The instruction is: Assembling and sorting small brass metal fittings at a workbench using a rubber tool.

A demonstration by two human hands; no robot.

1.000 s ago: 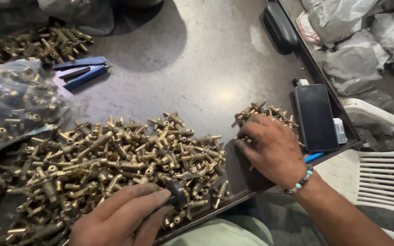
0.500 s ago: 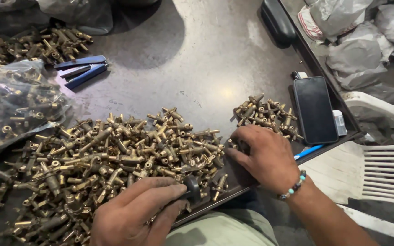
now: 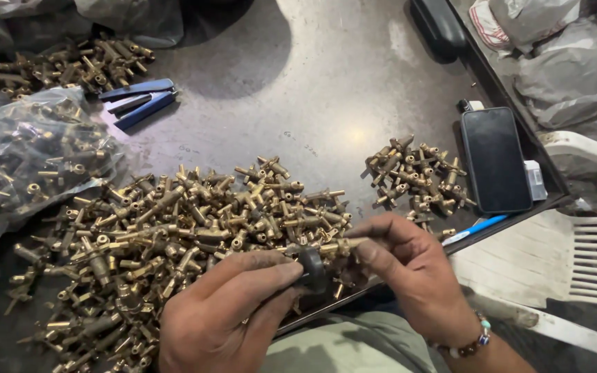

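Brass fittings are lying in a wide heap (image 3: 174, 242) across the near half of a dark metal table (image 3: 326, 90), and both hands are working at its near edge. The left hand (image 3: 222, 318) is pinching a small black knob (image 3: 312, 268) between thumb and fingertips, fingers closed on it. The right hand (image 3: 409, 269) is gripping a single brass fitting (image 3: 336, 246) between thumb and forefinger, holding it roughly level with its end meeting the knob. Both pieces are hovering just above the table's front edge, right beside the big heap. A beaded bracelet (image 3: 468, 343) is sitting on the right wrist.

To the right of the hands, a smaller pile of fittings (image 3: 419, 176) is lying apart from the main heap. Just beside that pile, a black phone (image 3: 495, 159) is resting face up near the table's right edge, with a blue pen (image 3: 475, 228) lying below it at the rim. On the left, a clear plastic bag (image 3: 29, 159) is holding more fittings, and another loose pile (image 3: 70, 65) is lying at the far left corner. Blue-handled pliers (image 3: 139, 100) are lying between that far pile and the bag. A white plastic chair (image 3: 575, 262) is standing beyond the table's right side, with grey sacks (image 3: 561, 62) lying behind it.
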